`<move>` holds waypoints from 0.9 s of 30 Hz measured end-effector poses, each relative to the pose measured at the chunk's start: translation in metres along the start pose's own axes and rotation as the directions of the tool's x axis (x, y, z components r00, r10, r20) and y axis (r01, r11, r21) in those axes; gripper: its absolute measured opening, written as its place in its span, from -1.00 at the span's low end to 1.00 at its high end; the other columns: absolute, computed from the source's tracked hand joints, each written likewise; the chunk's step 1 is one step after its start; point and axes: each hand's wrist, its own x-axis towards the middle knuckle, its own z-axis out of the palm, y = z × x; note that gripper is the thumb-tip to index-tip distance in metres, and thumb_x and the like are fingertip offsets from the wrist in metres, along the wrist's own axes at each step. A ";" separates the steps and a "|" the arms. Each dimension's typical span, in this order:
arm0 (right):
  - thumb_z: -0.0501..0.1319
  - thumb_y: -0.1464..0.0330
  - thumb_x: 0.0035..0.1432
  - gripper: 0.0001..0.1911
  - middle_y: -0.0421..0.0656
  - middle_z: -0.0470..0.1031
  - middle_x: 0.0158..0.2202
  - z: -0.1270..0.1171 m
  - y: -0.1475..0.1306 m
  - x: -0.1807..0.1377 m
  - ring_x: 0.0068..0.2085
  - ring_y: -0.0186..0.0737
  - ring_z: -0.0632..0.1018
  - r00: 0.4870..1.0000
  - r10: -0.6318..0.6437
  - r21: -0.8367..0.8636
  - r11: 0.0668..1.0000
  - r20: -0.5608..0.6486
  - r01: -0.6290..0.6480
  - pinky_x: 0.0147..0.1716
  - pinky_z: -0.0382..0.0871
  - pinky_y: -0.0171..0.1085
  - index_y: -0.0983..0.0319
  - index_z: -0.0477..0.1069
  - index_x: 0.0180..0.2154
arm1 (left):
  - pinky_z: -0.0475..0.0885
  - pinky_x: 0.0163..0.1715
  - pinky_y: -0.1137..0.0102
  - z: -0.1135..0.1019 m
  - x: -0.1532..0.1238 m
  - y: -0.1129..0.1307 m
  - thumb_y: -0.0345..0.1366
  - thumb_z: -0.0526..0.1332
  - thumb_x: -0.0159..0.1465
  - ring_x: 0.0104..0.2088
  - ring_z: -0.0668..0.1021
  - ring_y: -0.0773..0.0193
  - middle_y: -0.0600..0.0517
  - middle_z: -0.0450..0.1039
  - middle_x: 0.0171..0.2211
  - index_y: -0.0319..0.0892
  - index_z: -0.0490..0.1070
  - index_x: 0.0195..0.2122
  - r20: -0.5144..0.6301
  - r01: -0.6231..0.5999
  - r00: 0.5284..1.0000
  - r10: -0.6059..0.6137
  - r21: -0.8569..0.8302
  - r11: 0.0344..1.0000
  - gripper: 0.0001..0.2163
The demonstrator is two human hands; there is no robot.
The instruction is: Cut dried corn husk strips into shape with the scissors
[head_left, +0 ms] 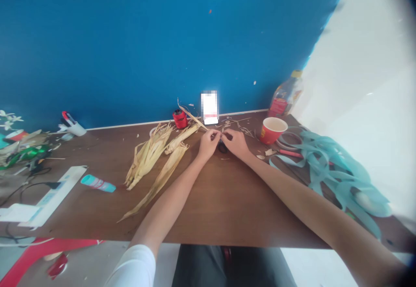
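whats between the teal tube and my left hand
In the head view, a pile of dried husks lies between the teal tube and the left hand, on the brown table.

Husks (152, 157) on table (227, 200), tube (97, 184) to left, cup (272, 130) to right, bottle (286, 94) behind cup

Husk work at the table (221, 200)
Left hand (208, 142) is pinching a husk strip (192, 116); right hand (236, 143) is touching its fingertips.
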 end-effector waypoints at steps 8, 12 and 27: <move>0.14 0.33 0.12 -0.78 -0.23 0.43 -0.57 -0.002 0.001 -0.003 -0.49 -0.29 0.38 0.998 -0.023 -0.029 0.999 -0.066 0.021 -0.41 0.17 -0.30 0.21 0.41 -0.54 | 0.45 -0.22 0.36 -0.001 -0.001 0.007 -0.30 0.18 0.29 -0.26 0.56 0.24 -0.06 0.56 -0.28 -0.21 0.52 -0.28 0.021 -0.042 0.999 0.041 0.019 0.999 -0.85; 0.14 0.33 0.08 -0.80 -0.23 0.42 -0.57 -0.003 0.000 -0.004 -0.49 -0.29 0.38 0.996 -0.020 -0.032 0.999 -0.089 0.017 -0.42 0.17 -0.30 0.21 0.39 -0.55 | 0.44 -0.18 0.35 -0.002 -0.002 0.008 -0.32 0.20 0.27 -0.23 0.56 0.24 -0.06 0.56 -0.25 -0.20 0.54 -0.26 0.044 -0.086 0.995 0.085 0.025 0.996 -0.86; 0.12 0.33 0.09 -0.81 -0.26 0.38 -0.56 0.000 0.005 0.001 -0.47 -0.29 0.37 0.999 0.016 0.075 0.997 -0.037 -0.014 -0.41 0.17 -0.30 0.21 0.37 -0.53 | 0.43 -0.22 0.37 -0.002 -0.001 0.006 -0.33 0.21 0.27 -0.27 0.55 0.26 -0.06 0.56 -0.27 -0.20 0.55 -0.25 0.049 -0.068 0.997 0.067 0.016 0.998 -0.86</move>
